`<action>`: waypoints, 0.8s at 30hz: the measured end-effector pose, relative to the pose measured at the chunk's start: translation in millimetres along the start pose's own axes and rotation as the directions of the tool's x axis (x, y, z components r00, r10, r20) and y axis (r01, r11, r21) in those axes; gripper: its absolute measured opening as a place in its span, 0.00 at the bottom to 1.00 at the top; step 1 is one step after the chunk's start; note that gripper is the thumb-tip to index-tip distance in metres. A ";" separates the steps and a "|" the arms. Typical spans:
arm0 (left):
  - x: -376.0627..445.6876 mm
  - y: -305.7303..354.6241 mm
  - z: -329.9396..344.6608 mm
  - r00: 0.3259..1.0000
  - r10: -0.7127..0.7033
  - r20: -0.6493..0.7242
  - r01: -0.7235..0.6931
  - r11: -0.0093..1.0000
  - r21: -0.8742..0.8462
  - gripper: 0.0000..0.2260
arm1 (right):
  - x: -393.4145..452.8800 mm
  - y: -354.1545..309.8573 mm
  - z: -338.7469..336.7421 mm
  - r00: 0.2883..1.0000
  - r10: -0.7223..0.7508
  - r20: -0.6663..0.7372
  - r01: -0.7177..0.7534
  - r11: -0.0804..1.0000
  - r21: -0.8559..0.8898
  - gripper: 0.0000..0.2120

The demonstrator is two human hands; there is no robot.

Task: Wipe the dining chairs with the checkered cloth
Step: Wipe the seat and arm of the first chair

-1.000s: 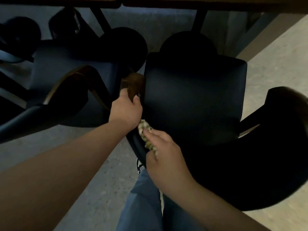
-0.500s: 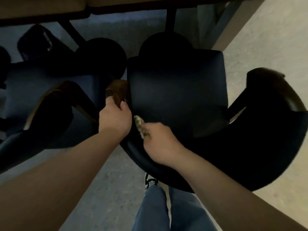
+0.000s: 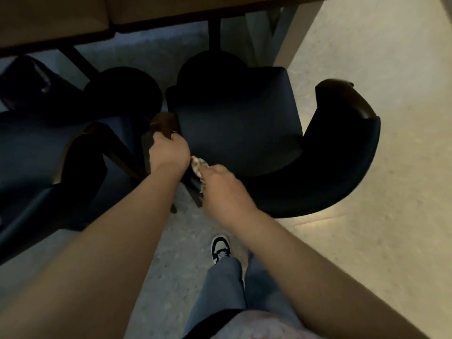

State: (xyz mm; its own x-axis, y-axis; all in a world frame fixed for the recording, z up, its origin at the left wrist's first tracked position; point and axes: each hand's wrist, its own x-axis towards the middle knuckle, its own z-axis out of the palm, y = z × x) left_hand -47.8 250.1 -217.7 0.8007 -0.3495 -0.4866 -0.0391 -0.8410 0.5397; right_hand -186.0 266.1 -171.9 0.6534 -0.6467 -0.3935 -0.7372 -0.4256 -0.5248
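Hands meet at the left armrest of a dark blue dining chair (image 3: 234,133), which sits at centre frame with its seat toward 12 o'clock under the table (image 3: 151,13). Left hand (image 3: 168,152) grips the wooden armrest tip (image 3: 162,123), fingers curled over its end, at about 10 o'clock from the other hand. Right hand (image 3: 221,185) holds the checkered cloth (image 3: 198,167) bunched in curled fingers and presses it against the inner edge of the padded backrest where this joins the armrest. Cloth lies between the two hands, just beside the left wrist at its 4 o'clock and at the 11 o'clock end of the right hand; only a small crumpled part shows, the rest is hidden under the fingers. Backrest curves round to a second wooden armrest tip (image 3: 347,99) at 2 o'clock. Second dark chair (image 3: 49,155) stands just beside the first at 9 o'clock, also tucked toward the table. Black-and-white sneaker (image 3: 220,248) and blue jeans (image 3: 220,297) appear at 6 o'clock on the speckled floor (image 3: 379,204).
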 end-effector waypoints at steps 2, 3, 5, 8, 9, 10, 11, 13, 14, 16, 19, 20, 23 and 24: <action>-6.2 0.8 -3.6 1.000 -0.001 0.011 0.002 1.000 -0.019 0.21 | -5.3 26.7 -18.3 0.999 0.032 0.043 -0.026 0.991 -0.132 0.23; -9.8 1.2 -5.2 1.000 -0.004 0.026 0.005 1.000 -0.027 0.22 | -9.3 43.7 -29.8 0.994 0.088 0.071 -0.070 0.973 -0.220 0.20; -20.9 1.8 -3.7 0.998 -0.055 0.039 0.057 0.996 -0.071 0.25 | -18.9 75.6 -54.5 0.967 0.231 0.111 -0.183 0.926 -0.332 0.16; -51.2 4.8 7.4 0.948 -0.317 -0.016 0.291 0.888 -0.356 0.27 | -10.9 82.9 -67.6 0.941 0.306 0.147 -0.268 0.935 -0.233 0.11; -62.9 4.7 12.2 0.930 -0.366 -0.024 0.317 0.835 -0.450 0.26 | -2.5 72.3 -64.8 0.949 0.287 0.128 -0.268 0.952 -0.146 0.10; -72.7 3.1 16.6 0.927 -0.373 -0.031 0.307 0.807 -0.505 0.25 | 4.9 58.8 -58.3 0.961 0.252 0.116 -0.246 0.967 -0.066 0.10; -78.6 0.2 20.7 0.935 -0.352 -0.047 0.277 0.806 -0.523 0.24 | 9.4 45.0 -48.0 0.973 0.199 0.115 -0.201 0.979 0.010 0.10; -79.1 -4.7 25.8 0.948 -0.302 -0.101 0.221 0.851 -0.476 0.24 | 9.9 27.7 -26.6 0.985 0.110 0.135 -0.125 0.987 0.102 0.10; -75.7 -6.5 27.7 0.946 -0.297 -0.125 0.213 0.868 -0.449 0.24 | 6.4 28.2 -23.1 0.987 0.083 0.137 -0.095 0.992 0.080 0.09; -71.7 -8.0 31.4 0.940 -0.304 -0.151 0.222 0.886 -0.407 0.23 | 1.0 49.4 -31.9 0.987 0.062 0.152 -0.057 0.998 -0.032 0.12; -71.8 -8.0 34.4 0.939 -0.296 -0.172 0.218 0.904 -0.368 0.22 | -8.8 103.1 -65.3 0.960 0.168 0.225 -0.093 0.946 -0.309 0.13; -71.5 -8.4 35.1 0.938 -0.294 -0.181 0.215 0.908 -0.360 0.22 | -12.4 119.5 -77.4 0.952 0.206 0.227 -0.101 0.909 -0.404 0.11; -68.3 -10.4 37.4 0.934 -0.285 -0.216 0.204 0.920 -0.334 0.23 | -9.5 138.6 -98.7 0.942 0.280 0.187 -0.155 0.854 -0.497 0.07; -67.3 -11.2 38.8 0.934 -0.277 -0.228 0.196 0.926 -0.321 0.23 | -2.5 133.1 -97.7 0.944 0.275 0.180 -0.176 0.886 -0.429 0.07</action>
State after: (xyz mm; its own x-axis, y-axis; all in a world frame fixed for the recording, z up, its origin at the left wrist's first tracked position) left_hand -124.4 267.0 -217.6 0.8945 0.0006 -0.4472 0.3130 -0.7151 0.6251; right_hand -302.5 149.2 -167.0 0.4452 -0.6141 -0.6517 -0.8421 -0.5346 -0.0714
